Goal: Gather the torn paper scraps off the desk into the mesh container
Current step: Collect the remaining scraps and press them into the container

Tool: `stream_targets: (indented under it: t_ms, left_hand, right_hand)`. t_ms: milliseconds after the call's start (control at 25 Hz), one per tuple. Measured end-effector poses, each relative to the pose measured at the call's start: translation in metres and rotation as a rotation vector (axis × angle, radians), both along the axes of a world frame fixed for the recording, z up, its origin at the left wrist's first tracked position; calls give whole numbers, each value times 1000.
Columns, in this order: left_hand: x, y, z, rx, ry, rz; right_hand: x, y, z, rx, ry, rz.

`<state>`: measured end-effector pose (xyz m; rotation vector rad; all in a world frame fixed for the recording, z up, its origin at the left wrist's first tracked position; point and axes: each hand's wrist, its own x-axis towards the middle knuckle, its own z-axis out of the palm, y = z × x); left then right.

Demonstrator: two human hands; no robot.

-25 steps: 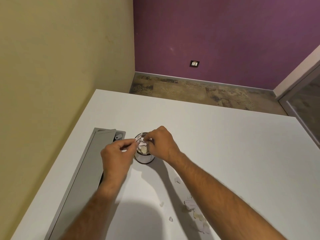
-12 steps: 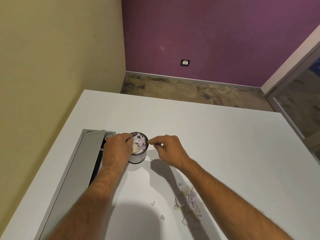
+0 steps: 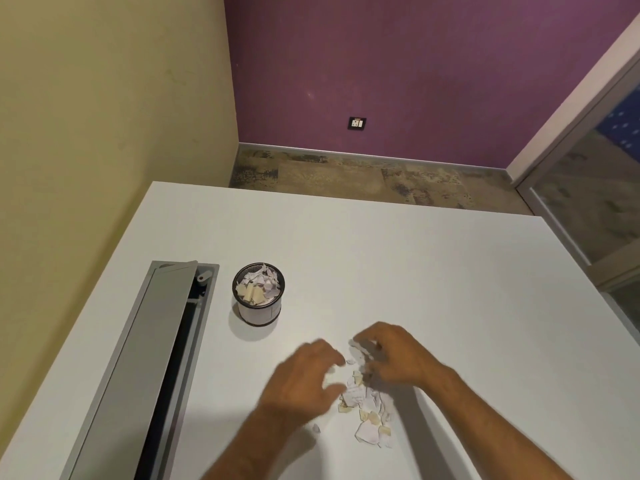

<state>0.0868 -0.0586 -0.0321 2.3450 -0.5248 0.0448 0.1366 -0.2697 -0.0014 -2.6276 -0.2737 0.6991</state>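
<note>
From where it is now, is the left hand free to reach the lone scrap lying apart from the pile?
Probably yes. The left hand hovers open just beyond the lone scrap, which lies on bare desk beside that forearm, apart from the pile. Nothing covers it.

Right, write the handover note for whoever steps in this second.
Left hand: open, fingers spread, low over the left edge of the scrap pile, blurred.
Right hand: curled over the pile's far end; whether it grips any paper cannot be told.
Mesh container: upright on the desk beside the grey cable tray, already near full of scraps.
Left to do: the loose pile between the hands, plus one stray scrap nearer the person.
</note>
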Motion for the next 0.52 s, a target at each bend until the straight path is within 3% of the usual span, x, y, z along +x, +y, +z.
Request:
stream_targets:
  t_ms: [120,520]
  left_hand:
    - [-30,-24,-27,68,-67,-56]
    - [-49,-43,-64,274,35,2]
  right_hand:
    - [-16,-12,-15,-99,64,75]
    - [-32,-9,-37,-116,-81,54]
